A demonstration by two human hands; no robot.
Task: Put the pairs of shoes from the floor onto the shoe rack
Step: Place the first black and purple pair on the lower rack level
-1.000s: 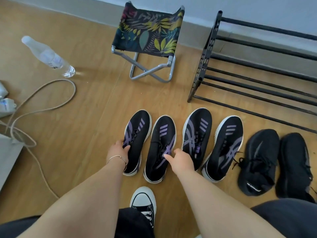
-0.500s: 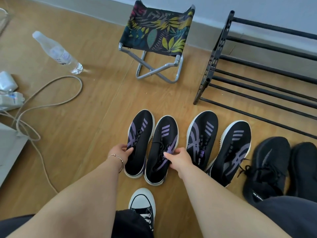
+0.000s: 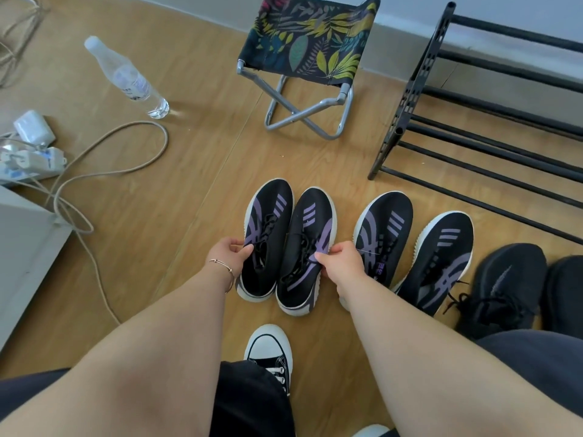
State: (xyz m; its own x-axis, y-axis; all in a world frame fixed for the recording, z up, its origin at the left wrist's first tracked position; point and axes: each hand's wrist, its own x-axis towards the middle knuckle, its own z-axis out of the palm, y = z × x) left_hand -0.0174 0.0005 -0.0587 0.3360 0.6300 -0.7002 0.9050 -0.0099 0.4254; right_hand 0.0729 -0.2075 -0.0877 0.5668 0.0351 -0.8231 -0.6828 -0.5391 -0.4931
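Two pairs of black shoes with purple stripes and white soles stand in a row on the wooden floor. My left hand [image 3: 227,254] grips the outer side of the leftmost shoe [image 3: 268,228]. My right hand [image 3: 342,263] grips the second shoe [image 3: 307,241] at its right edge, thumb over the laces. The two shoes are pressed side by side. The other purple pair [image 3: 410,247] sits just right of my right hand. A plain black pair [image 3: 504,285] lies further right. The black metal shoe rack [image 3: 473,121], its bars bare, stands at the back right.
A folding stool [image 3: 309,48] with leaf-print fabric stands behind the shoes. A plastic water bottle [image 3: 126,77] lies at the left, with a cable loop [image 3: 126,146] and a power strip [image 3: 28,162] nearby. A white cabinet corner [image 3: 22,247] is at the left edge. My own sneaker toe [image 3: 268,348] shows below.
Both hands have closed on the left purple pair and pushed its two shoes together. The camera has shifted, moving the scene right and down in view.
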